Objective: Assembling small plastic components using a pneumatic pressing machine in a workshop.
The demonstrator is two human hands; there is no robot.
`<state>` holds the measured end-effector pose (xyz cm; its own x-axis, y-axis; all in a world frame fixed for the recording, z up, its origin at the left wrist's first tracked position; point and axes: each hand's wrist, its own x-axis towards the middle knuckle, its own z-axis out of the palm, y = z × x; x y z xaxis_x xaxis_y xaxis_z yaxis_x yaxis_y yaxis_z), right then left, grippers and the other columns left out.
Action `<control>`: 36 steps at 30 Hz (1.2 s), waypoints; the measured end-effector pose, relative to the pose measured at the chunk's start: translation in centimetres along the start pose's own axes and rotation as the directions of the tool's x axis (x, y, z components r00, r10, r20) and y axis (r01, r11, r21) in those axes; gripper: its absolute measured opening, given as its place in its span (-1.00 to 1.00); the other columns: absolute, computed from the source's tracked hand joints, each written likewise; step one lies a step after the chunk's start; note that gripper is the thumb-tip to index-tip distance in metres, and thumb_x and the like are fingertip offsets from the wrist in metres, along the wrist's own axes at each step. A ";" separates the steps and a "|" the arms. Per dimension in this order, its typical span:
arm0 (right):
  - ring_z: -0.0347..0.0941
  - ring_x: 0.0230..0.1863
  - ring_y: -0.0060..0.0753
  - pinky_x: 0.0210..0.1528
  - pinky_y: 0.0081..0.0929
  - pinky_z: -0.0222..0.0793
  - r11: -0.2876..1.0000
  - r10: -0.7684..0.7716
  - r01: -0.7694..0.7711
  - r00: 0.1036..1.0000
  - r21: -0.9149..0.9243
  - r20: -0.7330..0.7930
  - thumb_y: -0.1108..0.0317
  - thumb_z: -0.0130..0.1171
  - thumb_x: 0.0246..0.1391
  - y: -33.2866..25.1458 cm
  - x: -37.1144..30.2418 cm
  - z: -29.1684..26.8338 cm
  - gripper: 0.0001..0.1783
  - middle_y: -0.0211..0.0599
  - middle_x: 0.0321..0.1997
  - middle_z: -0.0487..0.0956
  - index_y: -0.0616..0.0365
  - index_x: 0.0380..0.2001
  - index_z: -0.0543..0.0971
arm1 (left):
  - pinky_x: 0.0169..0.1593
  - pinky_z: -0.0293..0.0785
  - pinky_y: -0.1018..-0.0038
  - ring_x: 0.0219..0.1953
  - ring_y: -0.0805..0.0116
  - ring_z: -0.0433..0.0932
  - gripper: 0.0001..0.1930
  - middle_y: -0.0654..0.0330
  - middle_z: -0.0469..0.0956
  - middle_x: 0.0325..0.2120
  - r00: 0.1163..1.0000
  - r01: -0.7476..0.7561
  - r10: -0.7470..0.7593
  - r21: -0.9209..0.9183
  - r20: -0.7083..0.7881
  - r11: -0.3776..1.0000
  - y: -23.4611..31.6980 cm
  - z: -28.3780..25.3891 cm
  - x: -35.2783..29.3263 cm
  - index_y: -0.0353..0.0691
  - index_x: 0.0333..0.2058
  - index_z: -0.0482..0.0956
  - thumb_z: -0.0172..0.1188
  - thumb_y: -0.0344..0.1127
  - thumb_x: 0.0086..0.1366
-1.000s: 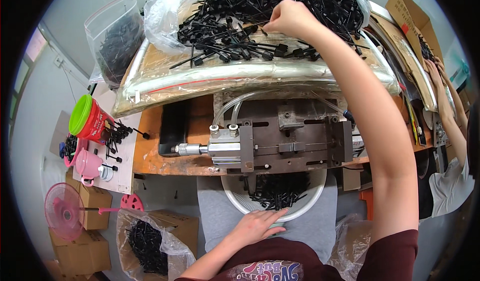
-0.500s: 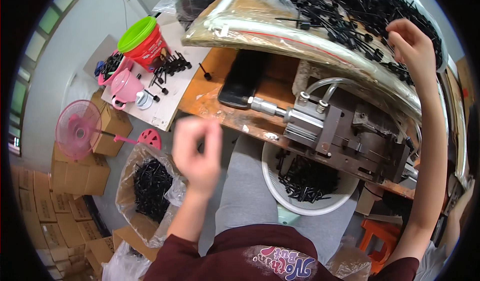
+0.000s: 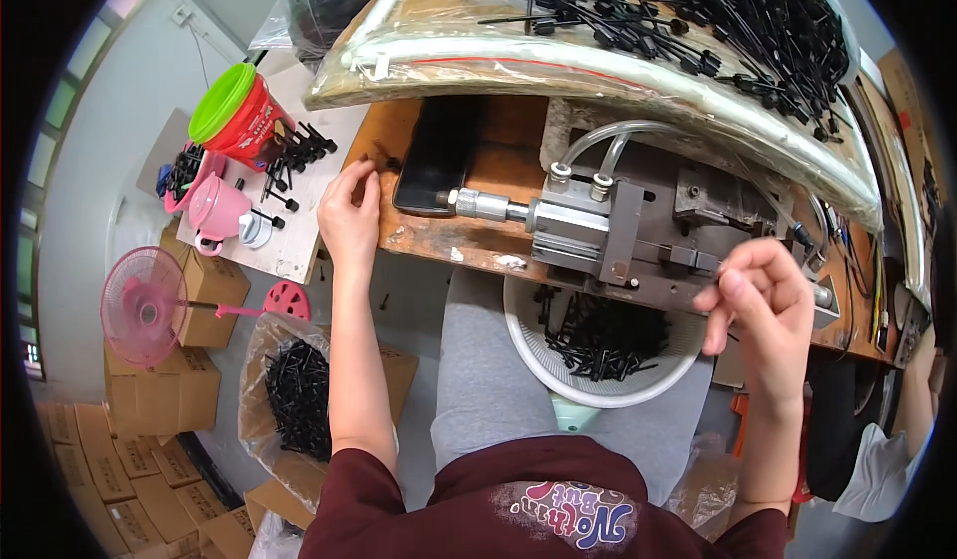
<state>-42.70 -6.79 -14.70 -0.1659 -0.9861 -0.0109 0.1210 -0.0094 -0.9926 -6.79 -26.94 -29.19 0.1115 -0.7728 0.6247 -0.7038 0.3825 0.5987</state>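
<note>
My left hand (image 3: 349,215) is at the left end of the wooden bench (image 3: 417,236), its fingers curled in toward the thumb. A blurred black part with a thin stem (image 3: 391,163) is right at those fingertips; I cannot tell whether they grip it. My right hand (image 3: 766,305) is at the metal clamping machine (image 3: 573,232), thumb and forefinger pinched beside its small dark jaw block (image 3: 690,259). What that pinch holds is hidden by the fingers. Beneath the machine, a white basket (image 3: 520,352) with many black stemmed parts sits between my legs.
A plastic-wrapped raised board (image 3: 419,73) bears a large heap of black stemmed parts (image 3: 738,21). A dark flat slab (image 3: 434,165) lies on the bench. A side table holds a red bucket (image 3: 254,126) and pink jug (image 3: 217,205). Pink fan (image 3: 145,305) and cartons stand left.
My right hand has come down from the heap to the machine's jaw. My left hand has moved up and left to the bench, and the black part there has shifted. The whole view has shifted too.
</note>
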 end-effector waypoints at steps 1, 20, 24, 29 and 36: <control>0.48 -0.66 -0.54 -0.63 -0.69 0.40 1.000 -0.006 0.006 1.000 0.026 0.001 0.52 0.11 0.17 1.1 -0.4 -0.4 -0.90 -0.09 -0.46 0.61 0.34 -0.28 0.43 | -0.10 0.52 0.42 -0.20 0.17 0.65 -0.77 0.01 0.65 -0.22 0.999 0.040 -0.040 -0.020 0.001 0.999 0.6 0.1 0.0 -0.25 -0.14 0.64 0.21 -0.42 0.21; 0.37 -0.65 -0.67 -0.61 -0.76 0.22 0.945 0.159 -0.102 0.973 0.309 -0.165 0.57 0.18 0.09 6.3 -5.1 -0.3 -0.82 -0.26 -0.45 0.59 0.27 -0.22 0.47 | -0.28 0.54 0.54 -0.28 0.36 0.58 -0.76 0.02 0.59 -0.22 0.947 0.305 -0.247 -0.346 0.204 0.887 14.6 -5.8 -5.1 -0.36 -0.18 0.65 0.32 -0.52 0.13; 0.40 -0.63 -0.67 -0.58 -0.76 0.25 0.930 0.199 -0.161 0.976 0.331 -0.084 0.52 0.21 0.11 6.6 -4.5 -0.1 -0.85 -0.25 -0.43 0.60 0.30 -0.23 0.54 | -0.40 0.54 0.63 -0.43 0.41 0.58 -0.65 0.10 0.55 -0.31 0.798 -0.108 0.437 -0.614 0.415 0.781 20.2 -5.4 -8.8 -0.34 -0.26 0.68 0.48 -0.48 -0.12; 0.50 -0.63 -0.53 -0.61 -0.63 0.39 0.921 0.140 -0.121 0.990 0.371 -0.025 0.36 0.05 0.29 6.8 -4.4 0.0 -0.80 -0.17 -0.43 0.59 0.32 -0.27 0.50 | -0.31 0.61 0.49 -0.33 0.28 0.65 -0.67 -0.06 0.61 -0.15 0.671 0.012 0.526 -0.716 0.523 0.698 23.2 -3.6 -11.0 -0.33 -0.33 0.69 0.48 -0.43 -0.17; 0.50 -0.67 -0.49 -0.64 -0.64 0.37 0.924 0.080 -0.085 0.996 0.372 0.027 0.26 -0.09 0.36 7.1 -4.6 -0.9 -0.76 -0.11 -0.46 0.59 0.24 -0.28 0.41 | -0.29 0.61 0.47 -0.32 0.26 0.65 -0.69 -0.01 0.64 -0.17 0.601 -0.107 0.636 -0.740 0.484 0.664 23.8 -2.8 -11.5 -0.37 -0.37 0.70 0.42 -0.43 -0.20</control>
<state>-41.99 -2.14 -21.81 -0.1294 -0.9877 -0.0875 0.4901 0.0130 -0.8716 -22.88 -7.50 -20.76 -0.7203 -0.4663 0.5135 0.0400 0.7111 0.7019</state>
